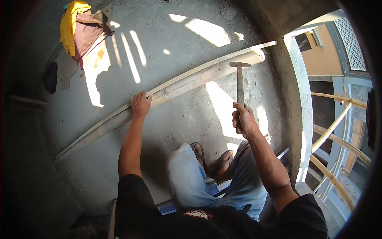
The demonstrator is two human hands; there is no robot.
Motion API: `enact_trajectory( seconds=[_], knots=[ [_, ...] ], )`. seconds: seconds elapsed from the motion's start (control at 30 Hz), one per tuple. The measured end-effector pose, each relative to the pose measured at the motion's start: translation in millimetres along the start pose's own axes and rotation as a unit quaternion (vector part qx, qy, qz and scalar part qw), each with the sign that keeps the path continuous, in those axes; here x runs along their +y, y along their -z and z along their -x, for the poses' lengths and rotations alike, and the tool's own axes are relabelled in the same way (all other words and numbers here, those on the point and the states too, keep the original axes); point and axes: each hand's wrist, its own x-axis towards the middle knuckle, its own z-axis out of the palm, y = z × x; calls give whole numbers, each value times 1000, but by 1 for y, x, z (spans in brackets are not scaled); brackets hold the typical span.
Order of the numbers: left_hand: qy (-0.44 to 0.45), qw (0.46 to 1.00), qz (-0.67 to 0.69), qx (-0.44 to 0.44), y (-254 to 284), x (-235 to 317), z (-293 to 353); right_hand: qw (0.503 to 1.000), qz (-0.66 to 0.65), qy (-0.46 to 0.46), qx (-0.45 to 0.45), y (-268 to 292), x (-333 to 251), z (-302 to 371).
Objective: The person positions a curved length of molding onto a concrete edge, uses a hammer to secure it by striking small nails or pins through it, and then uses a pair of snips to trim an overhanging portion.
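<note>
A long bamboo pole lies slantwise across the concrete floor, from lower left to upper right. Along its far side runs a thin wooden strip. My left hand rests over the strip and pole near their middle, fingers curled over the strip's edge. In my right hand is a hammer, gripped by its handle with the head pointing away from me. The hammer's head appears in front of the pole's right end; whether it touches cannot be told.
Yellow and pinkish cloths lie at the far left beside a torn pale sheet. A concrete ledge bounds the right side, with bamboo poles beyond it. My sandalled feet are on the floor below the pole.
</note>
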Motion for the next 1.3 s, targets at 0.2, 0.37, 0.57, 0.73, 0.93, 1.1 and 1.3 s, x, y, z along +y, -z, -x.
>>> enact_trajectory(
  seconds=[0.2,0.37,0.57,0.73,0.93,1.1,1.3],
  knots=[
    [45,996,-19,-75,1,-5,0,993,-89,-79,18,9,18,29],
    [50,984,6,-170,34,36,-11,981,-150,-120,27,8,19,32],
    [0,978,85,-190,47,46,-10,980,-151,-123,34,-39,-18,24],
    [-3,933,205,-296,83,31,26,971,-202,-108,75,-76,-44,33],
    [-53,908,184,-374,163,-3,52,934,-301,-114,157,-89,-53,67],
    [-29,932,78,-354,190,-73,14,892,-411,-96,163,-103,-76,75],
    [-9,910,128,-395,284,-7,-48,858,-459,-88,213,-87,-86,58]
  ],
)
